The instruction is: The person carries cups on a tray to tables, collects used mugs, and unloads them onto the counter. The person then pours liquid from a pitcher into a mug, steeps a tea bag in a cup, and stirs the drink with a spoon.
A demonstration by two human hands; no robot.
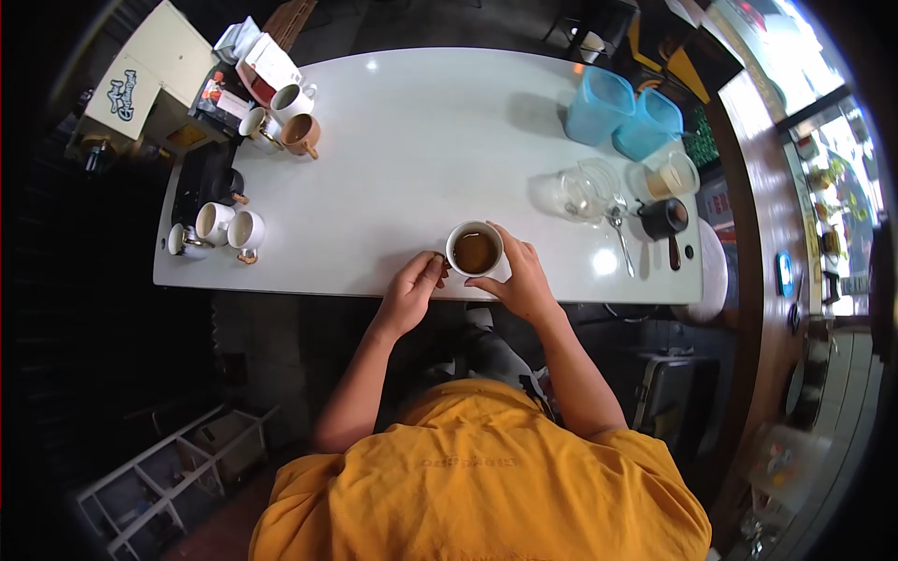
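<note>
A white cup [474, 250] with brown liquid in it stands upright at the front edge of the white table [402, 140]. My left hand [414, 285] is at the cup's left side, its thumb and fingers pinched on the handle. Curved around the cup's right side is my right hand [520, 275], with a finger at the back of the rim and the thumb at the front. The cup's base is hidden beneath its rim from this view.
Several cups [246, 230] stand at the left end, more at the back left. At the right are blue pitchers [599, 105], a clear glass vessel [585, 192], a spoon [621, 241], a dark pot with a handle [663, 219] and a clear cup [673, 176].
</note>
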